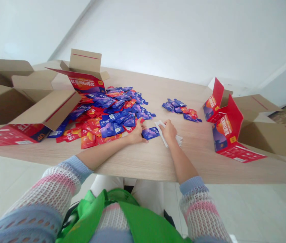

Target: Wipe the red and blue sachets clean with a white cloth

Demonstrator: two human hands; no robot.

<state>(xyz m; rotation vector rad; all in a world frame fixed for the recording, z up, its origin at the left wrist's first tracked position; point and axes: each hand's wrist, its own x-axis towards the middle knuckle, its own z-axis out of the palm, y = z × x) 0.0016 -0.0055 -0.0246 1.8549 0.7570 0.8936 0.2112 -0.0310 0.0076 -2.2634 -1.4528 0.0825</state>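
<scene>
My right hand [168, 131] is closed on a white folded tissue [163, 139] pressed on the table, its loose end showing beyond my wrist. Just left of it lies a single purple sachet [151, 133], flat on the wood. My left hand [136, 133] rests at the right edge of a big heap of purple and red sachets [111, 126], thumb and fingers apart. A bit of red sachet shows by its fingertips; whether the hand touches it I cannot tell. Farther back sits a smaller pile of sachets [174, 105].
Open red cartons [28, 132] stand at the left, one of them [87, 82] behind the heap. Two more red cartons [225, 135] stand open at the right, flaps spread. The wooden table [143, 165] ends close in front of my body; a white wall [173, 40] rises behind it.
</scene>
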